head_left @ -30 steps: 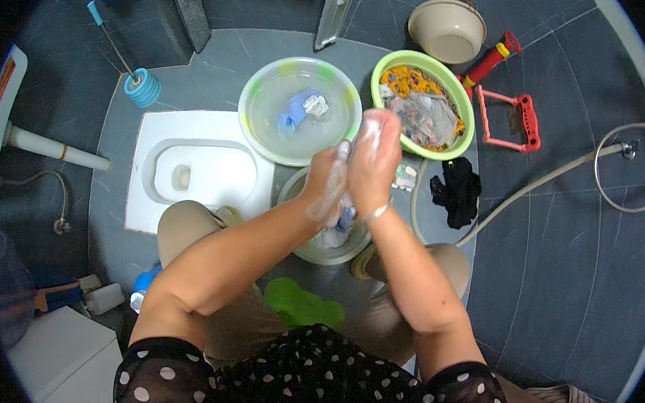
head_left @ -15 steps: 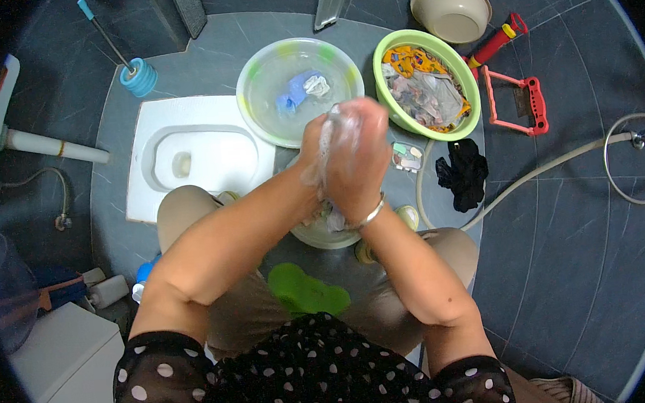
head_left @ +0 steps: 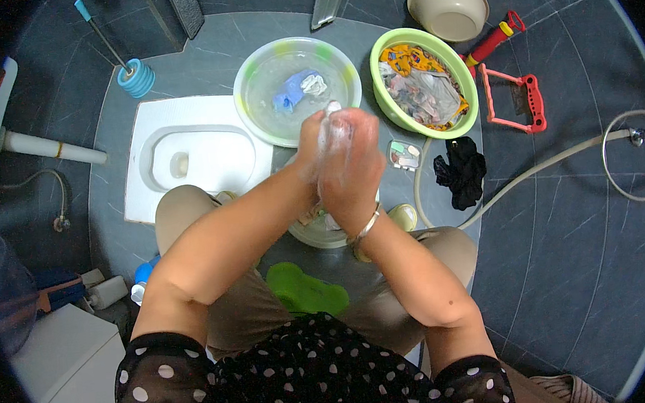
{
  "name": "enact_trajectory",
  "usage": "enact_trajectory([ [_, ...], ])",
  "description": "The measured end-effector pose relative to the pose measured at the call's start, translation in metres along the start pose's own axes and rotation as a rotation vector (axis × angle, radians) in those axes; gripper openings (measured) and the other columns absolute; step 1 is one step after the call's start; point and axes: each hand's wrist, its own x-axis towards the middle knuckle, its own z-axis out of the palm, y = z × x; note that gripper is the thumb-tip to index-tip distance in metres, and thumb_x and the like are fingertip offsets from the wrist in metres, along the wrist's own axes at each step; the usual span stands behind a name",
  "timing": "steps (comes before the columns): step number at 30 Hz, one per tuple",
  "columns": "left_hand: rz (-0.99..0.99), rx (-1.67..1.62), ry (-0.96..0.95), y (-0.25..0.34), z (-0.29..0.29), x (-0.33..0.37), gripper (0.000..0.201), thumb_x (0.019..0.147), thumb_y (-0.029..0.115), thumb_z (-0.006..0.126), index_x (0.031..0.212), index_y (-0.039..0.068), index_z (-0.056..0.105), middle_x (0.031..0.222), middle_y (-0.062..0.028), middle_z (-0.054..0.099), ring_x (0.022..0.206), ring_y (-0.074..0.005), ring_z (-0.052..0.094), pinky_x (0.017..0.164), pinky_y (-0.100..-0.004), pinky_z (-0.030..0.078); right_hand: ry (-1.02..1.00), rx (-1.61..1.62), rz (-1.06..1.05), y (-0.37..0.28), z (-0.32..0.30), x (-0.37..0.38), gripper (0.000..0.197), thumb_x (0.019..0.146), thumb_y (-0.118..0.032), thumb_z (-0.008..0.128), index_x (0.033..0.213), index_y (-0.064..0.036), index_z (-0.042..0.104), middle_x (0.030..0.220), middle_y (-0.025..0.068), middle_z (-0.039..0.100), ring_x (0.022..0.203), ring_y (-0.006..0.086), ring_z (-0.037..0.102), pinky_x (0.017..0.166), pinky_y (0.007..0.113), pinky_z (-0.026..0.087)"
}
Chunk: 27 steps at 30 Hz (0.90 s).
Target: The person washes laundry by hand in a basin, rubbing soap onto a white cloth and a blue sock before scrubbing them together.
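Observation:
Pressed together in front of me, my left hand [head_left: 309,148] and my right hand [head_left: 354,169] close on a foamy, whitish small piece of cloth [head_left: 334,131]. Suds coat the fingers, and most of the cloth is hidden between the palms. A bangle circles my right wrist. Beneath the hands, between my feet, stands a pale basin [head_left: 318,238] with some cloth in it, largely covered by my forearms. Just beyond them, a translucent basin [head_left: 244,120] of water contains a blue cloth [head_left: 290,93] and a small white cloth [head_left: 315,86].
A green basin [head_left: 381,94] of laundry stands at right, near a beige basin [head_left: 448,17], a soap dish [head_left: 404,156] and a black cloth [head_left: 463,174]. A squat toilet [head_left: 133,159] lies at left. A hose [head_left: 532,171] crosses the right floor.
My joined hands have shifted slightly left and closer to me, still holding the foamy cloth. The basins have stayed in place.

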Motion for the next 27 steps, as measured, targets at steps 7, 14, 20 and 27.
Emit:
enact_trajectory([
  [7, 0.055, 0.635, 0.726, -0.025, 0.054, 0.005, 0.028, 0.096, 0.026, 0.04, 0.107, 0.002, 0.05, 0.093, -0.0103, 0.059, 0.085, -0.0205, 0.059, 0.076, -0.0345, 0.049, 0.153, 0.094, 0.221, 0.065, 0.001, 0.027, 0.013, 0.088, -0.007, 0.045, 0.098, -0.0028, 0.051, 0.087, 0.0175, 0.057, 0.078, 0.0313, 0.057, 0.07, 0.038, 0.046],
  [14, 0.024, 0.118, 0.342, 0.026, 0.009, 0.0, 0.019, 0.094, 0.023, 0.042, 0.096, 0.008, 0.053, 0.08, -0.0026, 0.056, 0.07, -0.0166, 0.058, 0.065, -0.0311, 0.05, -0.067, -0.033, 0.108, -0.003, 0.004, -0.01, 0.014, 0.09, -0.009, 0.043, 0.099, -0.0017, 0.05, 0.085, 0.015, 0.057, 0.065, 0.0263, 0.057, 0.06, 0.034, 0.046],
  [20, 0.131, 0.483, 0.507, -0.024, 0.049, 0.0, 0.018, 0.093, 0.016, 0.041, 0.093, 0.007, 0.057, 0.087, -0.0051, 0.059, 0.082, -0.0151, 0.058, 0.071, -0.0298, 0.048, 0.113, 0.066, 0.201, 0.042, 0.003, 0.024, 0.012, 0.089, -0.007, 0.043, 0.098, -0.0015, 0.05, 0.085, 0.0139, 0.056, 0.073, 0.0249, 0.056, 0.068, 0.034, 0.046],
  [27, 0.02, 0.437, 0.753, -0.005, 0.041, 0.009, 0.02, 0.091, 0.019, 0.041, 0.083, 0.009, 0.057, 0.077, -0.0032, 0.057, 0.068, -0.0135, 0.055, 0.061, -0.0273, 0.044, 0.038, 0.04, 0.338, 0.026, -0.003, -0.003, 0.011, 0.089, -0.006, 0.043, 0.096, -0.0011, 0.049, 0.086, 0.0108, 0.054, 0.076, 0.0183, 0.052, 0.071, 0.03, 0.044],
])
